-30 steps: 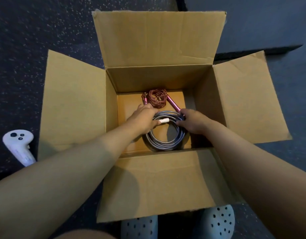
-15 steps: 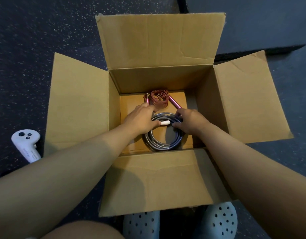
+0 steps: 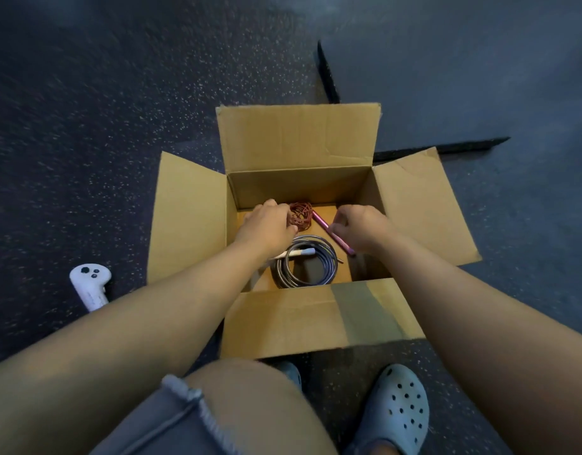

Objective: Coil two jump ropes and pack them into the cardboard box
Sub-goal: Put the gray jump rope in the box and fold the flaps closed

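Note:
The open cardboard box [image 3: 315, 320] stands on the floor in front of me. A grey coiled jump rope [image 3: 327, 262] with a white handle [image 3: 299, 253] lies flat on its bottom, with no hand on it. Behind it sits a red coiled jump rope [image 3: 301, 216] with a pink handle [image 3: 340, 239]. My left hand [image 3: 268, 224] hovers over the box's left side, its fingertips beside the red coil. My right hand [image 3: 360, 226] hovers at the right, fingertips loosely bent over the pink handle. Neither hand visibly grips anything.
All four box flaps are folded outward. A white handheld controller [image 3: 89, 285] lies on the dark speckled floor left of the box. My knee and pale blue clogs [image 3: 399, 410] are at the near side. A black mat edge [image 3: 327, 77] runs behind the box.
Both hands have let go of the grey coil and risen away from it. The view has pulled back and up, so the box looks smaller and my knee has come into view.

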